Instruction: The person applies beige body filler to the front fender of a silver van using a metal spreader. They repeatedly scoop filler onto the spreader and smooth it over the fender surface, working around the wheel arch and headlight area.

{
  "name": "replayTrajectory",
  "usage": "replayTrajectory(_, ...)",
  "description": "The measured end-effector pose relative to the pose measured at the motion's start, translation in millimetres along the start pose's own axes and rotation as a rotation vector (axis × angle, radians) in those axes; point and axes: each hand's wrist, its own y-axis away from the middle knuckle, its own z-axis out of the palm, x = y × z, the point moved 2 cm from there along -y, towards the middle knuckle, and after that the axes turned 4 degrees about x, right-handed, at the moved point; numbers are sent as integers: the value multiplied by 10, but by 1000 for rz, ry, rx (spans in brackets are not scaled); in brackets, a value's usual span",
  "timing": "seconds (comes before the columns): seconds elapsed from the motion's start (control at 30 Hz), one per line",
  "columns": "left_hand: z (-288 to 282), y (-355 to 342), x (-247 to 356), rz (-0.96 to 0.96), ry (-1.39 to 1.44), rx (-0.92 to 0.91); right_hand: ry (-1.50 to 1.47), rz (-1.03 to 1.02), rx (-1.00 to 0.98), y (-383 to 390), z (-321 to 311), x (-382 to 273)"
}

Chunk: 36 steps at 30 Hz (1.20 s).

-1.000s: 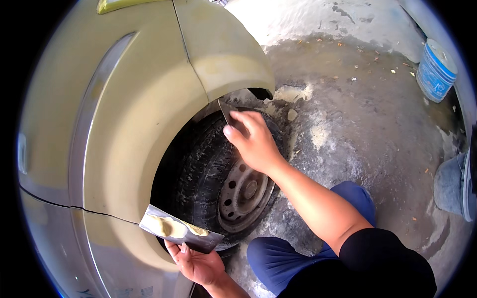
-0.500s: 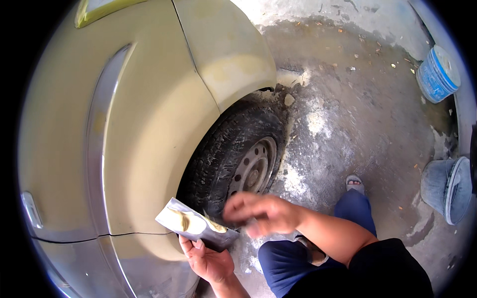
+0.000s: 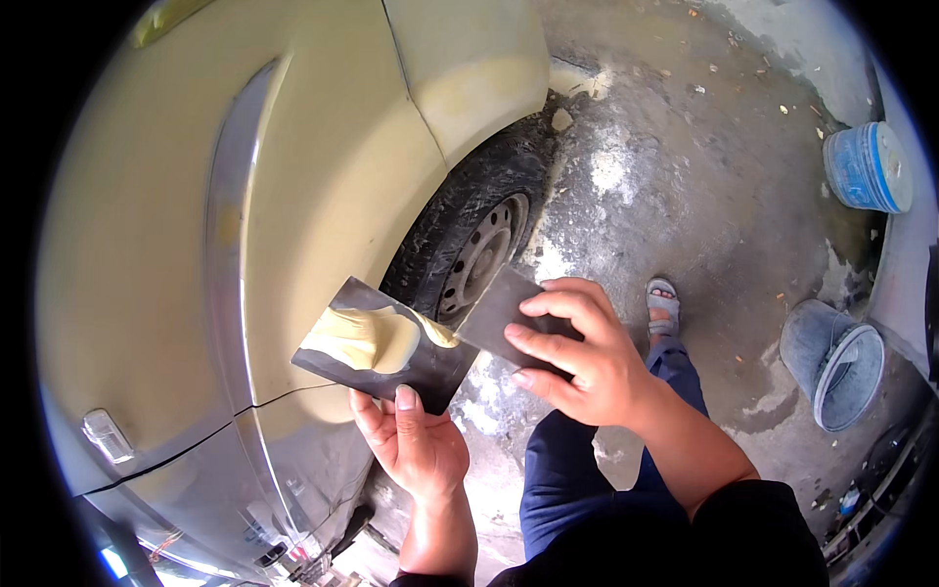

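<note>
A dark flat plate (image 3: 430, 375) bears a smooth mound of pale yellow body filler (image 3: 360, 338), with a smaller streak near its far right edge. My left hand (image 3: 421, 450) grips the plate's near edge, thumb on top and fingers beneath. In my right hand (image 3: 592, 357) is a dark, flat filler spreader (image 3: 499, 318), fingers spread over its face. The spreader's left edge meets or overlaps the right edge of the plate, by the small streak; whether they touch I cannot tell. Both hands are in front of the car's wheel (image 3: 484, 249).
The car's tan and grey body panel (image 3: 323, 186) fills the left side, with a side marker lamp (image 3: 108, 436) low on it. On the stained concrete floor (image 3: 685, 186) at right stand a blue and white bucket (image 3: 866, 168) and a grey bucket (image 3: 831, 367). My sandalled foot (image 3: 663, 303) is between.
My right hand, blurred before, has moved up and right, and its spreader now shows plainly. The plate has tipped to face me more. The whole view has shifted.
</note>
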Motion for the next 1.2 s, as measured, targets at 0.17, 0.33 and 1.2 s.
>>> replayTrajectory(0.17, 236, 24, 72, -1, -88, -46, 81, -32, -156, -119, -153, -238)
replayTrajectory(0.33, 164, 74, 61, 227, -190, -40, 79, 104, -166, -55, -241, 138)
replayTrajectory(1.2, -1298, 670, -575, -573, 54, 168, 256, 4, 71, -672, 1057, 784)
